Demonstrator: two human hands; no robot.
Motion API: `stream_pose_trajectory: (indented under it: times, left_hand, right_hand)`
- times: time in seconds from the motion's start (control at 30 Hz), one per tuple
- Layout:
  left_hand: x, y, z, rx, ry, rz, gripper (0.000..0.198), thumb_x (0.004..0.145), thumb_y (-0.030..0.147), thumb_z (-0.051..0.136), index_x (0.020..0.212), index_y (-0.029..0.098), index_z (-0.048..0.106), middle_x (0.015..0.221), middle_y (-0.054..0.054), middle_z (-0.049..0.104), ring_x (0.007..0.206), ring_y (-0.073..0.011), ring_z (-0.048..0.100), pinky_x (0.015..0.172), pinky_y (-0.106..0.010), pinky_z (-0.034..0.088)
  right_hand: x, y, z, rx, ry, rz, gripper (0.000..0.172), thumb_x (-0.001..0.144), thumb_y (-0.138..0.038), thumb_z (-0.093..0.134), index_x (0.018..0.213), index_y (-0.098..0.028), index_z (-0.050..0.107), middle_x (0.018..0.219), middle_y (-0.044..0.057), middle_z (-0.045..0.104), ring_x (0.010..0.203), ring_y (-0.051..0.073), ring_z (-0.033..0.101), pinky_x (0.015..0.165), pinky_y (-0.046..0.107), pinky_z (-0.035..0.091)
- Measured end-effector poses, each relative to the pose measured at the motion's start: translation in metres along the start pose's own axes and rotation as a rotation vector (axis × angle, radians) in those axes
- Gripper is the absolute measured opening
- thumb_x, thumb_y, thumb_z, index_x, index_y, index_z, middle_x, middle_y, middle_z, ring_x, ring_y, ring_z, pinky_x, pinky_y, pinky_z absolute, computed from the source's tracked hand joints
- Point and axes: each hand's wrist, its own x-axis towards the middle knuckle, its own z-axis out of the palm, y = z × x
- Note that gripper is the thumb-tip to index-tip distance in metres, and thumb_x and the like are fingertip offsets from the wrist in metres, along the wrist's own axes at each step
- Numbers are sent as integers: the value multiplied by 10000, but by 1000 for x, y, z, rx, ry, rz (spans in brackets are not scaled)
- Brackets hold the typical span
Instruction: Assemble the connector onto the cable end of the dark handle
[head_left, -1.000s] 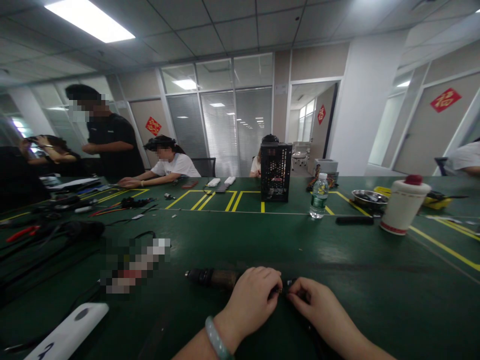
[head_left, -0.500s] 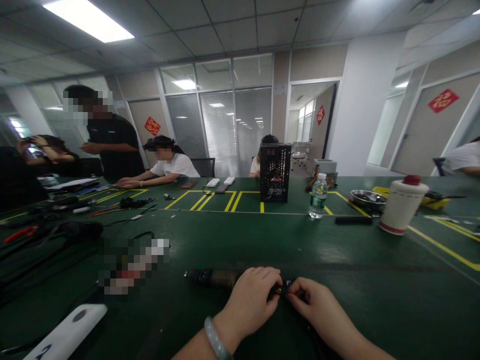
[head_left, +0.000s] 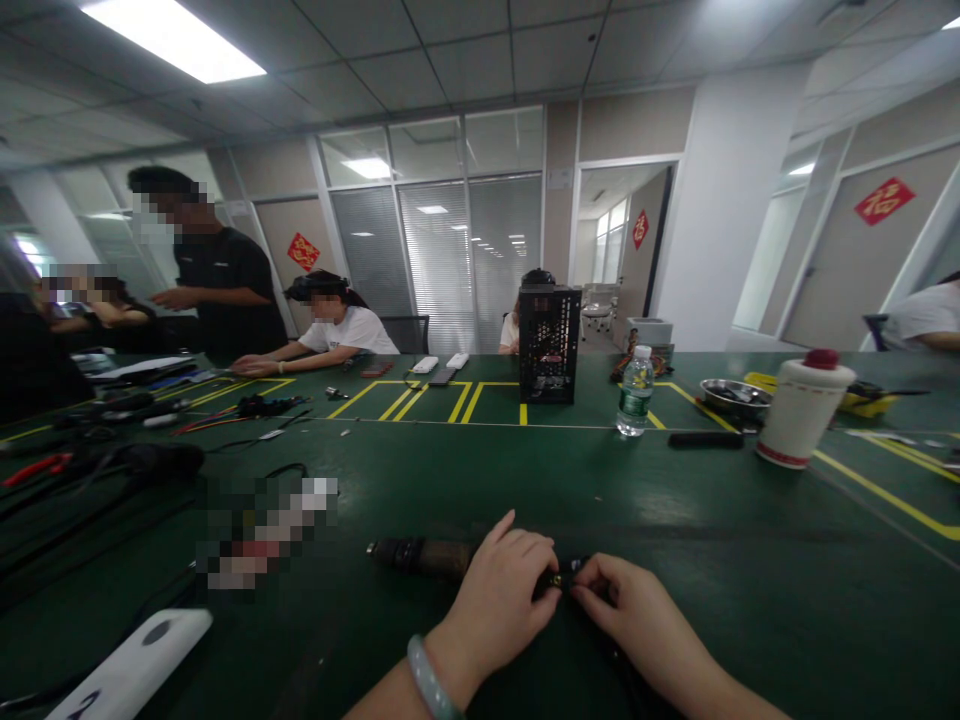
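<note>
Small black connector (head_left: 564,577) | left hand (head_left: 495,610), right hand (head_left: 645,625): fingers closed, pinching it | dark ribbed cylinder (head_left: 420,558) just beside | green mat (head_left: 750,600)

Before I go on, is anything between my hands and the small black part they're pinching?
Nothing visible: the left hand and right hand touch the small black part from either side; the dark cylinder lies behind the left hand, not between them.

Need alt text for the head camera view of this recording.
Both hands, left and right, pinch a small black part beside a dark cylindrical object on a green workbench. Across the bench, a seated person faces a black mesh computer case.
</note>
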Motion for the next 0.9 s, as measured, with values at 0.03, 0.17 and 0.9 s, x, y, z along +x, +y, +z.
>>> stream_pose_trajectory:
  times: [0.03, 0.17, 0.9]
  left_hand:
    - [0, 0, 0, 0, 8, 2, 179, 838, 176, 712, 964, 247, 606, 1110, 28, 655, 1083, -185, 578, 1177, -445, 168]
    - [1, -1, 0, 1, 21, 16, 173, 847, 138, 696, 947, 256, 618, 1096, 39, 658, 1074, -173, 576, 1173, -433, 181]
    - [-1, -1, 3, 38, -1, 15, 181, 850, 151, 678, 981, 254, 607, 1124, 18, 656, 1095, -198, 585, 1103, -439, 324]
  right_hand:
    - [0, 0, 0, 3, 0, -1, 92, 864, -187, 615, 801, -213, 677, 770, -27, 696, 713, 163, 647, 635, 211, 432]
    - [-1, 0, 0, 1, 0, 1, 96, 863, -190, 612, 793, -214, 673, 755, -28, 691, 703, 165, 643, 625, 214, 429]
    - [-4, -8, -4, 5, 46, 11, 78, 842, -151, 648, 793, -200, 684, 757, -27, 700, 705, 155, 650, 623, 207, 426]
